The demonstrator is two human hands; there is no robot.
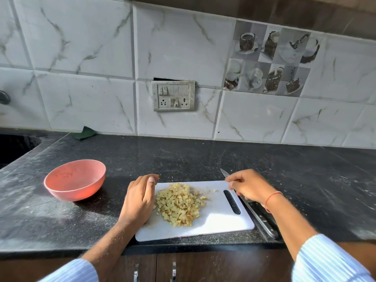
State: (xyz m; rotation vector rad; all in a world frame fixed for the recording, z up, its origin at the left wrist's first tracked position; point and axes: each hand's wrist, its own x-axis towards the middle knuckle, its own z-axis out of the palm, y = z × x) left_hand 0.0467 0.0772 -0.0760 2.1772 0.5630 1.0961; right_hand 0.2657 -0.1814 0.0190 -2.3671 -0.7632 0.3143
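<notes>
On the left edge of the white cutting board (219, 220), your left hand (139, 200) rests on its side. Its fingers are softly curled, and nothing shows inside them. The hand is right up against the pile of small yellow cut pieces (179, 204) in the middle of the board.

At the board's right edge, your right hand (250, 186) has its fingers bent down over the knife (264, 220). I cannot tell if those fingers hold the knife or just hang above it. The knife lies flat just beside the board. Its tip points away from you, past the board's far corner, and its dark handle is near you. A red thread (272, 197) goes round your right wrist.

Left of the board, well apart from it, a pink bowl (77, 192) stands upright with a few small specks inside. Board and bowl sit on a dark counter (183, 155).

Behind the board, on the wall, is a switch panel (173, 96). Up and to the right of the board is a tile with pictures of cups (268, 60). A mark on one cup is too small to read. Far behind the board, to the left, lies a green cloth (84, 132).
</notes>
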